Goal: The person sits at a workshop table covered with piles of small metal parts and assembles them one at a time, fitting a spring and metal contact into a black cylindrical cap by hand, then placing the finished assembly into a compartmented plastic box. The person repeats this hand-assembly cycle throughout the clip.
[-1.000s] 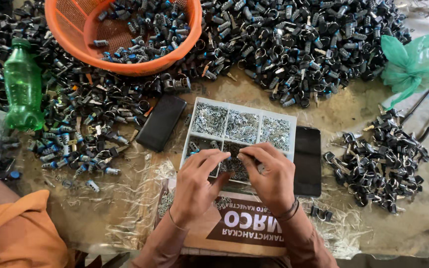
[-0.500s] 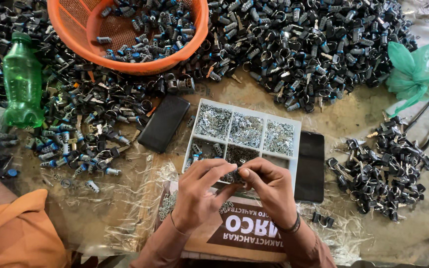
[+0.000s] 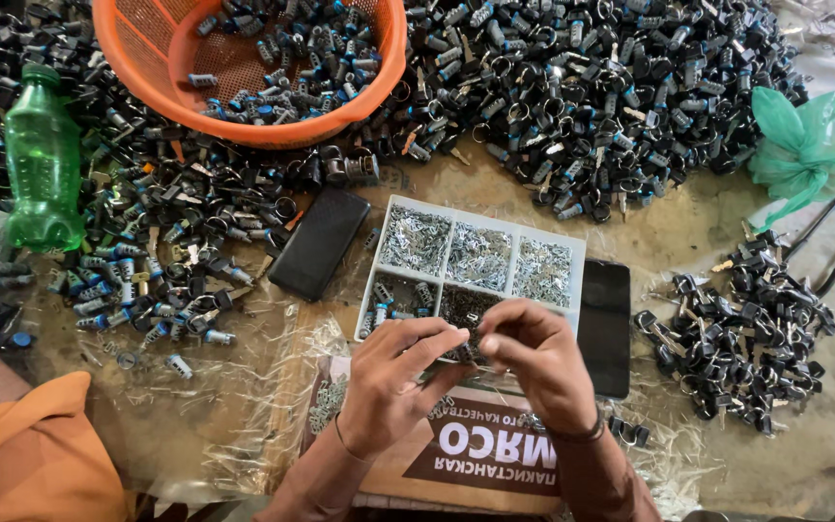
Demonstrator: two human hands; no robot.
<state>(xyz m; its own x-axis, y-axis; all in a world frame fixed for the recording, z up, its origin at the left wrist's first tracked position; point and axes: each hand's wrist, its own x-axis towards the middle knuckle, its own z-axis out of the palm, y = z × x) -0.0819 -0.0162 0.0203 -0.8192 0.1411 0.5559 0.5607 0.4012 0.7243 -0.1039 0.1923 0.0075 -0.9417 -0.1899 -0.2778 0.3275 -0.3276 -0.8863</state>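
Both hands had drawn back from the compartment tray (image 3: 572, 253) toward me, and my left hand (image 3: 393, 382) and right hand (image 3: 533, 362) pinched one small dark part (image 3: 468, 345) between their fingertips, just above the tray's near edge.

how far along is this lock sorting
Done: some blue-tipped cylinders sit in the orange plastic basket. In hand: the left hand and right hand pinch one small dark part over the white compartment tray. Left: a big loose heap of black parts.
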